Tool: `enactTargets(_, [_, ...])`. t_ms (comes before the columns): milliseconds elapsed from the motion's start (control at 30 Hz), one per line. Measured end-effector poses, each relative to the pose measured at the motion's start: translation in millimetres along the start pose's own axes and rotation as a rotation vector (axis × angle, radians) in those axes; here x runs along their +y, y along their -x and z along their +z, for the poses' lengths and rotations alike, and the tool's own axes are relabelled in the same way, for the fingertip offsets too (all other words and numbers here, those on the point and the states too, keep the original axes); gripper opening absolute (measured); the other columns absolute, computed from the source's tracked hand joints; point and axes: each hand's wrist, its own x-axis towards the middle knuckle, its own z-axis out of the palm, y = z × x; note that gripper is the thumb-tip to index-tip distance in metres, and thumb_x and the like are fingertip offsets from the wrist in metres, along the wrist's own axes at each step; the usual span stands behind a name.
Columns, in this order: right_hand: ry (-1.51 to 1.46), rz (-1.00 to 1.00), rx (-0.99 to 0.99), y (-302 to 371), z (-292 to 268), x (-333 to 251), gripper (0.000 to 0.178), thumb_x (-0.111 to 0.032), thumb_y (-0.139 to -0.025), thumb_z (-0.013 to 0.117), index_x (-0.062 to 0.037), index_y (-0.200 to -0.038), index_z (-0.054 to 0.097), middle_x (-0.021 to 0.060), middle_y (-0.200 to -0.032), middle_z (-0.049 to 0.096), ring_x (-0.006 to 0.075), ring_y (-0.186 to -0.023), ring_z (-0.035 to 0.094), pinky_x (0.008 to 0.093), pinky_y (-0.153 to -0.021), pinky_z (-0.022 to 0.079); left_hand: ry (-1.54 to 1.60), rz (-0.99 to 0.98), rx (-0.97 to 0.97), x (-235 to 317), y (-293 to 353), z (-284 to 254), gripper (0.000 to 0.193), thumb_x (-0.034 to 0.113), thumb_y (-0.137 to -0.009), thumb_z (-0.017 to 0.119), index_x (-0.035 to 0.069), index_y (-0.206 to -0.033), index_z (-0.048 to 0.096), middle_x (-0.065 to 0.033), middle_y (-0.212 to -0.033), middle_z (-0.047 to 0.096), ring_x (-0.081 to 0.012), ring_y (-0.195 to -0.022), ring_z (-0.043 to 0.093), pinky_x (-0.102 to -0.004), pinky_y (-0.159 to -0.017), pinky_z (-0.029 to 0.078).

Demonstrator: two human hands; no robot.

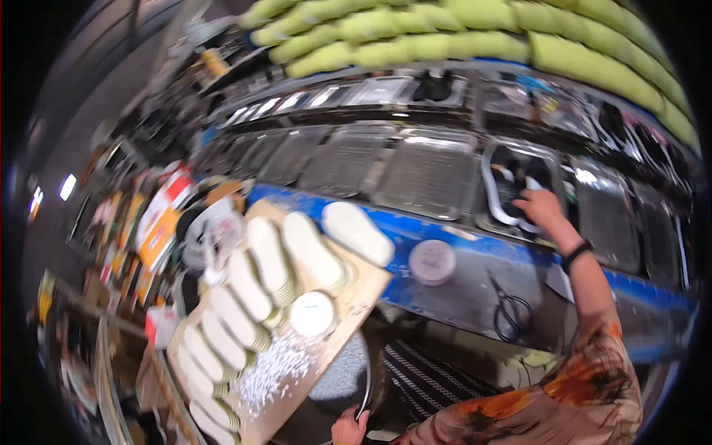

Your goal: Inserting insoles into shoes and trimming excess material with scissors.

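My right hand (541, 208) reaches across the bench to a metal tray on the rack. Its fingers are closed on one of two black shoes (501, 178) with white soles that lie in that tray. Low in the picture, my left hand (348, 428) grips the rim of a round basin (368, 374) holding small white-grey bits. Over the basin's left side lies a wooden board (356, 308). Stacks of white insoles (269, 256) stand along it, next to a white round tub (312, 314) and a scatter of small white pieces (276, 371).
A lidded round container (432, 262) and black-handled scissors (512, 308) rest on the blue-edged bench (463, 293). Metal trays (429, 172) line the rack behind, some holding shoes. Yellow-green rolls (445, 44) are stacked above. Boxes and papers (159, 222) crowd the left side.
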Motion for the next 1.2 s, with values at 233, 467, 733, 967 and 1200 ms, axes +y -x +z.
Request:
enactTargets(233, [-0.880,-0.008,-0.019,100,-65,-133,0.025,-0.016,-0.076,0.061,-0.0027,-0.059,0.049,0.0023,-0.045,0.044,0.0116,-0.038,0.047,0.0272,-0.032,0.031,0.705,0.047,0.244,-38,24,-13,0.030,0.021,-0.085,0.058,-0.001,-0.105,0.058,-0.0095,-0.090,0.064,-0.0140,-0.077,0.060,-0.0261,-0.071,0.047])
enactTargets(467, [-0.123,-1.619,0.061,264,-17,-307,0.017,-0.021,-0.072,0.060,-0.0166,-0.060,0.048,-0.0015,-0.058,0.042,0.0140,-0.047,0.046,0.0305,-0.034,0.035,1.537,0.004,0.252,3,68,-72,0.044,0.022,-0.094,0.041,0.006,-0.133,0.027,-0.0096,-0.120,0.046,-0.0157,-0.101,0.051,-0.0315,-0.087,0.042])
enactTargets(733, [-0.156,-1.635,-0.909,382,100,-397,0.020,-0.022,-0.080,0.052,-0.0053,-0.090,0.046,0.0112,-0.074,0.056,0.0302,-0.061,0.061,0.0403,-0.046,0.047,1.053,-0.351,0.970,-131,58,-6,0.047,0.030,-0.092,0.043,-0.003,-0.125,0.038,-0.0167,-0.122,0.046,-0.0235,-0.110,0.043,-0.0313,-0.096,0.031])
enactTargets(967, [-0.510,-0.835,-0.493,280,88,-298,0.041,-0.022,-0.076,0.058,-0.0097,-0.114,0.050,0.0120,-0.100,0.059,0.0316,-0.086,0.059,0.0382,-0.071,0.049,0.929,-0.275,1.001,-147,91,-62,0.030,0.023,-0.092,0.048,-0.002,-0.106,0.055,-0.0073,-0.087,0.059,-0.0129,-0.080,0.056,-0.0245,-0.071,0.045])
enactTargets(1200, [0.570,0.085,-0.305,199,99,-77,0.027,-0.014,-0.077,0.052,-0.0026,-0.101,0.049,0.0180,-0.091,0.061,0.0279,-0.081,0.063,0.0366,-0.066,0.052,0.163,-0.197,0.583,-89,44,-77,0.041,0.031,-0.078,0.061,-0.006,-0.094,0.055,-0.0234,-0.085,0.061,-0.0392,-0.080,0.059,-0.0423,-0.069,0.046])
